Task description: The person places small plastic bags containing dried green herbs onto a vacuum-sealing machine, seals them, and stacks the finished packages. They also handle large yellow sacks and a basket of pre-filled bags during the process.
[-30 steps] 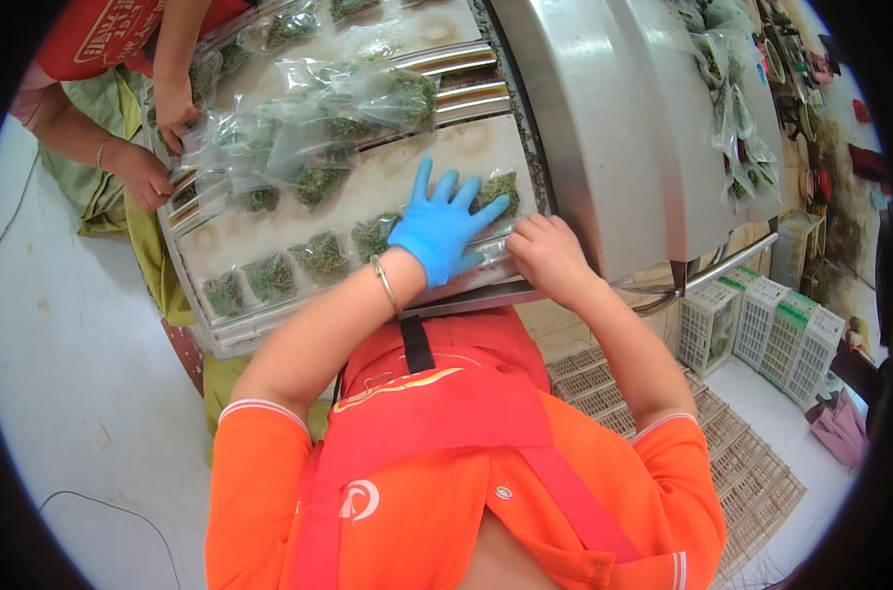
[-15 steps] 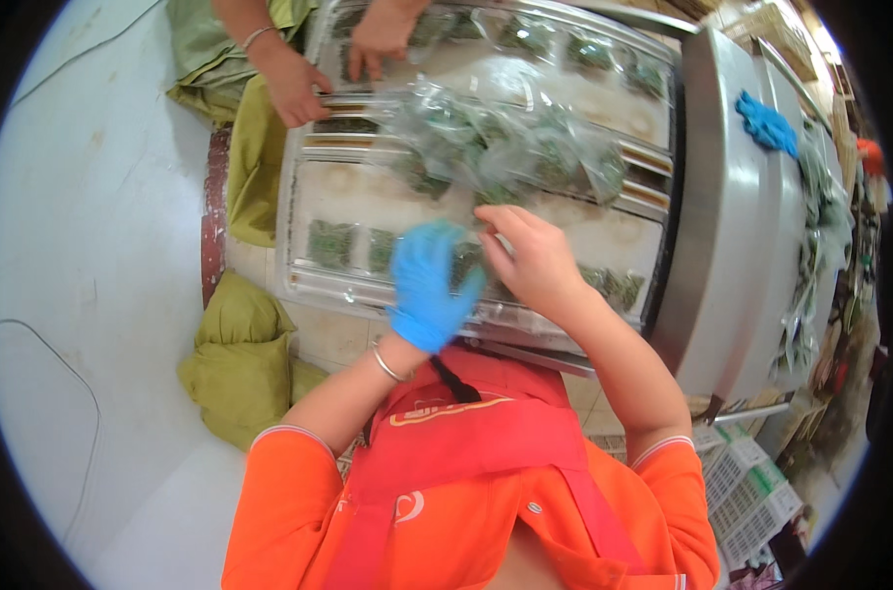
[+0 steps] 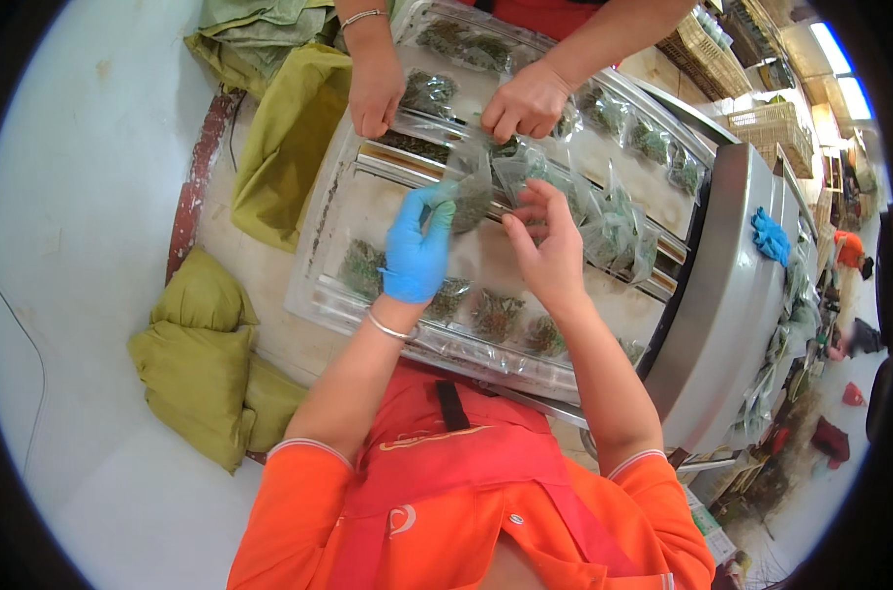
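My left hand (image 3: 414,254), in a blue glove, pinches a clear plastic bag of green herbs (image 3: 472,193) by its edge above the vacuum sealer's white bed (image 3: 343,205). Bare, my right hand (image 3: 555,248) hovers just right of that bag, its fingers bent and apart with nothing visible in them. Beyond it, a heap of filled herb bags (image 3: 614,221) lies across the metal bars in the middle. Along the near bar runs a row of flat herb bags (image 3: 496,313), partly hidden by my left hand and wrist.
Across the bed, a co-worker's left hand (image 3: 525,101) and right hand (image 3: 376,90) touch bags on the far side. A steel lid (image 3: 707,295) with a blue glove (image 3: 770,237) on it stands at right. Olive sacks (image 3: 196,364) sit on the floor at left.
My left hand has moved farther across the bed and now has a bag in it. My right hand has shifted slightly right. The co-worker's hands have moved right, and the view has turned.
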### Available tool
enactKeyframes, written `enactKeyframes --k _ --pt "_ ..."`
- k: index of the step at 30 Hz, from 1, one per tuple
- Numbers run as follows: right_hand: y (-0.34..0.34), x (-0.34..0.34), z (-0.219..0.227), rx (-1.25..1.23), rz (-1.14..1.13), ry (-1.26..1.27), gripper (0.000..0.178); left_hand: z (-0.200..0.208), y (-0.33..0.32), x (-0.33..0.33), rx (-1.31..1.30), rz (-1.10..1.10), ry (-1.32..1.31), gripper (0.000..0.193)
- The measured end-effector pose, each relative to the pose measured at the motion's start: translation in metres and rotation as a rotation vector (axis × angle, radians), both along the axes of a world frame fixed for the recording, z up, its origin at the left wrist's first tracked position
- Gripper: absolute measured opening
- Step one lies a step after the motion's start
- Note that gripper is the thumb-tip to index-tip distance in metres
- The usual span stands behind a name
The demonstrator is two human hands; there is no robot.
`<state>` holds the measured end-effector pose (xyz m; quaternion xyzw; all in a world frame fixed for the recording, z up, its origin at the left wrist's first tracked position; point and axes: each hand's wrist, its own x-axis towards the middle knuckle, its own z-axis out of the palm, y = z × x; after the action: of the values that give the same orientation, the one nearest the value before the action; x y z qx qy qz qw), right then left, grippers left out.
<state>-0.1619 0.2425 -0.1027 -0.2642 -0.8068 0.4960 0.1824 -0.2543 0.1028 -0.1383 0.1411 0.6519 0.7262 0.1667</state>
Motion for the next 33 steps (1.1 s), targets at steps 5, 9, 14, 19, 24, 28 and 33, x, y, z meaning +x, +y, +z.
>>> enactKeyframes --k 5,9,14,19,24,28,33 --pt "-0.007 -0.040 0.030 -0.341 0.165 0.023 0.036 0.025 -0.026 -0.022 0.038 0.017 0.020 0.014" --pt "-0.022 -0.053 0.035 -0.607 0.156 -0.094 0.018 0.044 -0.035 -0.044 -0.039 0.081 -0.214 0.010" --pt "-0.028 -0.066 0.022 -0.599 0.216 -0.222 0.019 0.001 -0.061 -0.095 -0.154 0.289 -0.141 0.006" --pt "-0.045 -0.076 0.016 -0.488 0.211 -0.037 0.019 0.025 -0.043 -0.070 -0.168 0.265 0.077 0.007" --pt "-0.048 -0.065 0.020 -0.675 0.177 -0.045 0.017 0.025 -0.044 -0.063 -0.049 0.274 -0.053 0.007" --pt "-0.040 -0.063 -0.014 -0.430 0.315 -0.200 0.021 0.007 -0.049 -0.078 -0.315 0.137 -0.035 0.012" --pt "-0.048 -0.073 -0.057 0.258 0.389 -0.198 0.022 -0.029 -0.041 -0.084 -0.891 0.137 0.330 0.032"
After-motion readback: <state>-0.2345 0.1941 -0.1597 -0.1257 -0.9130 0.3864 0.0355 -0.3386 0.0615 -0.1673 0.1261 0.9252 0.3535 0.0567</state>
